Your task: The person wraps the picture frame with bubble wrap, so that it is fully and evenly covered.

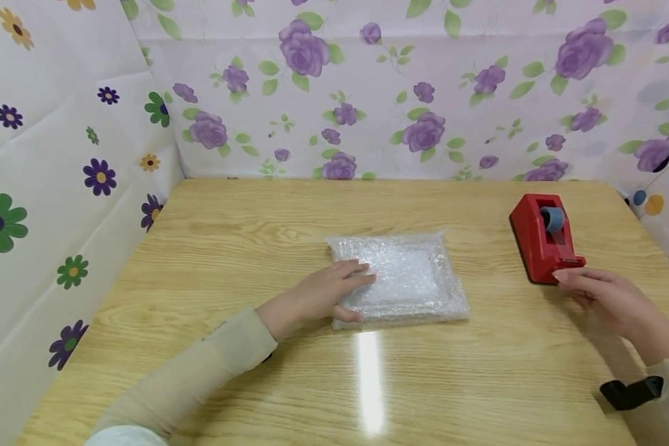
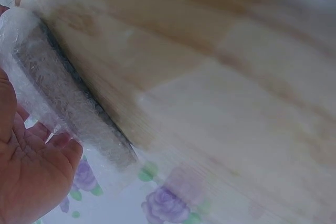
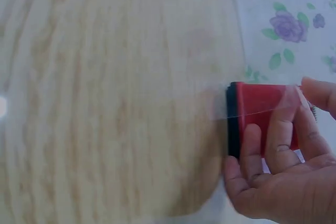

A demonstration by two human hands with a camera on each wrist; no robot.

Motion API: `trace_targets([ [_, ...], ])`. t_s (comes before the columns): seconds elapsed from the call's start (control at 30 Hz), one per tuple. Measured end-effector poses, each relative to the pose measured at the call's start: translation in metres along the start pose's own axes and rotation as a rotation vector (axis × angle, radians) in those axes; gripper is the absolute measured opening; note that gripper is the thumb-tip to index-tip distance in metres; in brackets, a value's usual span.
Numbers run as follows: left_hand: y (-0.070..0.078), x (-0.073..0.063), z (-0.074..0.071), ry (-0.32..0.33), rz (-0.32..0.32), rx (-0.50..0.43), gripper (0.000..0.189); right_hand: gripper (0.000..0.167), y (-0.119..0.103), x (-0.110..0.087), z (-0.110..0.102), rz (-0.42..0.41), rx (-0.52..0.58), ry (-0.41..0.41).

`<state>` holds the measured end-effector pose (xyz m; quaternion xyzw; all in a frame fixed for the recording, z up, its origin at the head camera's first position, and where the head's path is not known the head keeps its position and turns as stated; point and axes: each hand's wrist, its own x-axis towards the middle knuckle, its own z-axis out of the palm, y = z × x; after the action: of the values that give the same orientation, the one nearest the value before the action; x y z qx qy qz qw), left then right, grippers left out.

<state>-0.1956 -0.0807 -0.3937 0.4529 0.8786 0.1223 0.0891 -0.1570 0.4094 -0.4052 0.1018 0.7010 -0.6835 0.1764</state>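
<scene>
A flat package in clear bubble wrap [image 1: 407,279] lies in the middle of the table. My left hand [image 1: 329,290] rests on its left side with fingers spread; the left wrist view shows the wrapped package [image 2: 73,93] edge-on beside that palm [image 2: 34,177]. At the right stands a red tape dispenser [image 1: 537,248] carrying a small blue-cored roll [image 1: 552,218]. By its cutter edge, my right hand [image 1: 613,303] pinches the end of the tape between thumb and fingers. A strip of clear tape [image 3: 219,103] shows across those fingers in the right wrist view.
The wood-grain table [image 1: 245,223] runs back to a wall covering with purple flowers [image 1: 424,93]. Another flowered sheet [image 1: 44,161] hangs along the left side. A bright light reflection [image 1: 370,384] lies on the table in front of the package.
</scene>
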Motion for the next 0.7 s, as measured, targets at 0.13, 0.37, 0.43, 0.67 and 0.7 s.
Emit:
trace_targets([
  [0.13, 0.000, 0.001, 0.001, 0.001, 0.000, 0.003, 0.077, 0.031, -0.005, -0.005, 0.002, -0.071, -0.073, -0.071],
  [0.37, 0.001, 0.000, -0.001, 0.010, -0.003, 0.005, 0.077, 0.033, -0.014, -0.016, 0.019, -0.078, -0.354, -0.033],
  [0.43, 0.001, 0.000, -0.001, 0.004, -0.009, 0.002, 0.077, 0.039, -0.017, -0.019, 0.024, -0.076, -0.423, -0.025],
  [0.67, 0.001, 0.000, 0.000, -0.003, -0.012, 0.002, 0.078, 0.045, -0.028, -0.029, 0.045, -0.103, -0.466, -0.021],
  [0.7, 0.001, 0.000, 0.000, -0.001, -0.011, 0.002, 0.078, 0.045, -0.030, -0.030, 0.049, -0.111, -0.473, -0.017],
])
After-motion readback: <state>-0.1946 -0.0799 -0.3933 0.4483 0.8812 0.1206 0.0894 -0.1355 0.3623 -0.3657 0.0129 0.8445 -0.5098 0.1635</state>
